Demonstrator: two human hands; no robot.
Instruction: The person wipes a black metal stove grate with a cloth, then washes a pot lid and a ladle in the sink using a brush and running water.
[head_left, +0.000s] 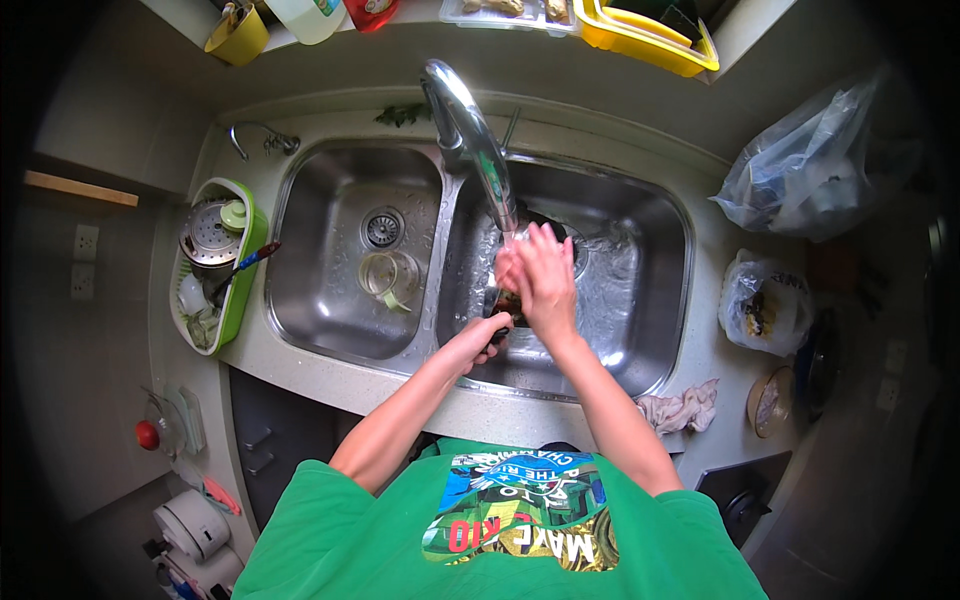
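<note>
My left hand (481, 343) grips a black handle (498, 337) at the near left side of the right sink basin (630, 315). Beyond the handle a dark, partly shiny object (507, 301) shows; my right hand hides much of it, so its kind is unclear. Under the chrome faucet spout (501, 187) is my right hand (549, 277), its fingers blurred. A blurred pinkish-red patch lies beside those fingers; whether it is a held thing or part of the hand cannot be told. Water (607, 259) spreads over the basin floor.
The left basin (322, 217) holds a clear cup with a green handle (386, 276). At left stands a green dish rack (247, 277) with dishes. A crumpled cloth (681, 407), a plastic bag of scraps (765, 307) and a larger clear bag (802, 165) are on the right.
</note>
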